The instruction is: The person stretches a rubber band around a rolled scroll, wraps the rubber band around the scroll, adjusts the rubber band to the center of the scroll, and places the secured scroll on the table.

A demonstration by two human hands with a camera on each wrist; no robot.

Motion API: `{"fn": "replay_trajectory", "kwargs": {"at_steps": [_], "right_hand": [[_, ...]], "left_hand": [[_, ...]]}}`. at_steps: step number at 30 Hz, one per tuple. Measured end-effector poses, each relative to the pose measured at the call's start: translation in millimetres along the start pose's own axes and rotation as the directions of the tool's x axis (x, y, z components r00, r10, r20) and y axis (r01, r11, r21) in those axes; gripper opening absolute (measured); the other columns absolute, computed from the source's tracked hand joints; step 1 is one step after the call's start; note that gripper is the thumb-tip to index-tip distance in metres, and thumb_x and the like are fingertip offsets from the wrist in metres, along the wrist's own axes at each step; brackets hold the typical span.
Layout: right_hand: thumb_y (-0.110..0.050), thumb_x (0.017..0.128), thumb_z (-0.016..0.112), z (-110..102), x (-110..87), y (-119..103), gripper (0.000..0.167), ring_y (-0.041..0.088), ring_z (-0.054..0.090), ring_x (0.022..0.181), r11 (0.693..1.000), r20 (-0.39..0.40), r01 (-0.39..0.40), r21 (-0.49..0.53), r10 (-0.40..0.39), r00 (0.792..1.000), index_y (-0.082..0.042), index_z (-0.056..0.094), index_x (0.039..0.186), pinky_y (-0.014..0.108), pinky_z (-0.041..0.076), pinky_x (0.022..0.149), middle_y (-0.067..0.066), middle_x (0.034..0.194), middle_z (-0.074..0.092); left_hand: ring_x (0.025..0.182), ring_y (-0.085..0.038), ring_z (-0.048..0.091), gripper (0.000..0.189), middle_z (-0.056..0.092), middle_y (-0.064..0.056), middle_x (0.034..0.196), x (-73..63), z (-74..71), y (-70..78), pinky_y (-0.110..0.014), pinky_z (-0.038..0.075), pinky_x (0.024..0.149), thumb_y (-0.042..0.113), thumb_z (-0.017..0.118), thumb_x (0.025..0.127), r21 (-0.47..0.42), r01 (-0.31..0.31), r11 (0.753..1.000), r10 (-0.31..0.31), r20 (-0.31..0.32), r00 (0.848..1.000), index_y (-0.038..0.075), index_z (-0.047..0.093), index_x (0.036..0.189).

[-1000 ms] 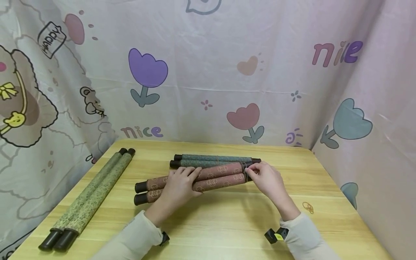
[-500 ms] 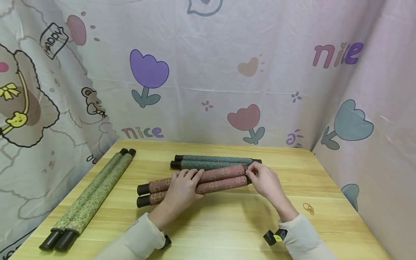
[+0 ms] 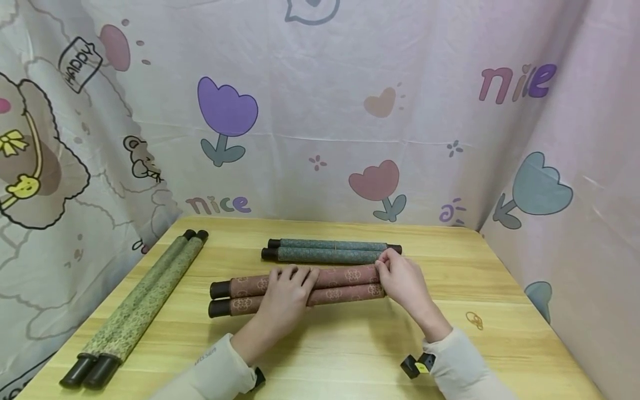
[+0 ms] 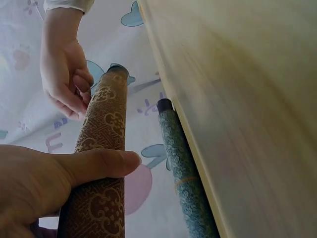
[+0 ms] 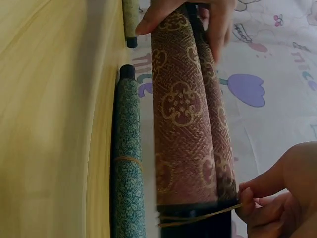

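Observation:
Two dark red scrolls with gold flower patterns and black end knobs point(image 3: 350, 275) lie side by side, raised over the table. My left hand point(image 3: 285, 300) grips both around the middle, its thumb point(image 4: 106, 163) across one roll in the left wrist view. At their right end is my right hand point(image 3: 405, 280). Its thumb and finger pinch a thin tan rubber band point(image 5: 198, 217), which the right wrist view shows looped across the black ends and pulled out to one side.
Behind the red pair lie two teal scrolls point(image 3: 325, 255) with a rubber band around them. Two longer yellow-green scrolls point(image 3: 140, 300) lie along the table's left side. Loose rubber bands point(image 3: 474, 320) rest on the right. Printed curtains point(image 3: 310, 111) stand behind the wooden table point(image 3: 340, 361).
The right end of the red scrolls has dipped towards the front, so the pair lies more level across the head view. My left hand has shifted slightly right; my right hand still pinches at the end.

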State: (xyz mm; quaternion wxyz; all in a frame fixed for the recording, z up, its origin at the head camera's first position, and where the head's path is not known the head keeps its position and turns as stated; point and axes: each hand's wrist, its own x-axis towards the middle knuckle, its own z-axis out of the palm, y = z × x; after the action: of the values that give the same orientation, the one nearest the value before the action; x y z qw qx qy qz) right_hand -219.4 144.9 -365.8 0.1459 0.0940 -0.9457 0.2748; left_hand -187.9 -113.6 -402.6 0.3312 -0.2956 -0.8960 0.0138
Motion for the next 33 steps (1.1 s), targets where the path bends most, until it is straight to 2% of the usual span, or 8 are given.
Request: {"fn": "replay_trajectory", "kwargs": {"at_steps": [5,12,15,20,24,27,30,33], "right_hand": [[-0.015,0.092,0.065,8,-5.2,-7,0.008,0.019,0.054,0.053,0.981,-0.094,0.131,-0.141,-0.145,0.985,-0.011,0.064,0.085,0.038,0.044,0.049,-0.001,0.065,0.061],[-0.011,0.088,0.07,10,-15.4,-19,0.013,0.024,0.057,0.05,0.906,-0.28,0.302,-0.296,-0.385,0.88,-0.008,0.06,0.081,0.04,0.044,0.041,0.002,0.067,0.06],[-0.011,0.089,0.07,8,-18.3,-25,0.011,0.021,0.056,0.051,0.898,-0.332,0.33,-0.293,-0.419,0.845,-0.008,0.061,0.083,0.037,0.043,0.041,0.002,0.07,0.06],[-0.014,0.09,0.071,3,-19.6,-26,0.007,0.015,0.056,0.053,0.92,-0.399,0.336,-0.2,-0.39,0.83,-0.009,0.066,0.088,0.029,0.04,0.043,0.001,0.076,0.065],[-0.014,0.089,0.073,1,-17.0,-23,0.005,0.007,0.051,0.052,0.933,-0.432,0.359,-0.03,-0.336,0.837,-0.012,0.068,0.089,0.023,0.039,0.044,-0.003,0.077,0.064],[-0.013,0.088,0.074,4,-14.1,-22,0.003,0.005,0.044,0.051,0.91,-0.432,0.355,0.214,-0.238,0.87,-0.012,0.071,0.089,0.02,0.036,0.044,-0.003,0.071,0.061],[-0.013,0.088,0.074,11,-13.4,-21,0.006,0.006,0.042,0.047,0.8,-0.324,0.263,0.54,-0.09,0.942,-0.008,0.074,0.092,0.019,0.033,0.042,0.0,0.064,0.059],[-0.018,0.089,0.073,17,-14.8,-23,0.014,0.006,0.038,0.042,0.682,-0.173,0.125,0.721,0.001,0.985,-0.005,0.075,0.094,0.019,0.029,0.039,0.003,0.058,0.055]], "left_hand": [[0.098,-0.034,0.059,0.062,0.064,-0.009,0.111,2.2,-0.9,5.2,-0.053,0.047,0.076,0.028,0.087,0.071,-0.003,-0.028,1.0,0.028,-0.036,0.999,0.009,0.063,0.125],[0.099,-0.034,0.058,0.081,0.064,-0.01,0.118,7.0,-3.2,-8.9,-0.053,0.048,0.075,0.043,0.091,0.061,-0.06,0.111,0.992,-0.114,-0.04,0.993,0.012,0.062,0.13],[0.098,-0.034,0.058,0.082,0.064,-0.01,0.118,8.2,-6.3,-16.5,-0.054,0.049,0.072,0.044,0.092,0.058,-0.122,0.152,0.981,-0.161,-0.06,0.985,0.013,0.064,0.129],[0.098,-0.035,0.059,0.084,0.065,-0.011,0.118,11.0,-10.4,-28.9,-0.056,0.051,0.075,0.041,0.095,0.056,-0.225,0.188,0.956,-0.212,-0.089,0.973,0.01,0.065,0.128],[0.099,-0.034,0.059,0.085,0.064,-0.013,0.119,12.7,-13.0,-37.7,-0.056,0.049,0.08,0.036,0.096,0.054,-0.325,0.224,0.919,-0.272,-0.11,0.956,0.009,0.064,0.128],[0.099,-0.033,0.059,0.085,0.064,-0.013,0.119,13.2,-14.8,-39.4,-0.055,0.048,0.083,0.034,0.097,0.053,-0.381,0.23,0.895,-0.299,-0.132,0.945,0.01,0.063,0.128],[0.1,-0.034,0.059,0.086,0.064,-0.013,0.118,14.3,-16.1,-39.6,-0.053,0.048,0.086,0.033,0.098,0.053,-0.404,0.232,0.885,-0.31,-0.139,0.941,0.011,0.063,0.128],[0.101,-0.035,0.06,0.086,0.064,-0.013,0.118,14.3,-17.1,-38.7,-0.056,0.047,0.088,0.034,0.097,0.053,-0.397,0.245,0.885,-0.313,-0.116,0.943,0.01,0.063,0.128]]}}
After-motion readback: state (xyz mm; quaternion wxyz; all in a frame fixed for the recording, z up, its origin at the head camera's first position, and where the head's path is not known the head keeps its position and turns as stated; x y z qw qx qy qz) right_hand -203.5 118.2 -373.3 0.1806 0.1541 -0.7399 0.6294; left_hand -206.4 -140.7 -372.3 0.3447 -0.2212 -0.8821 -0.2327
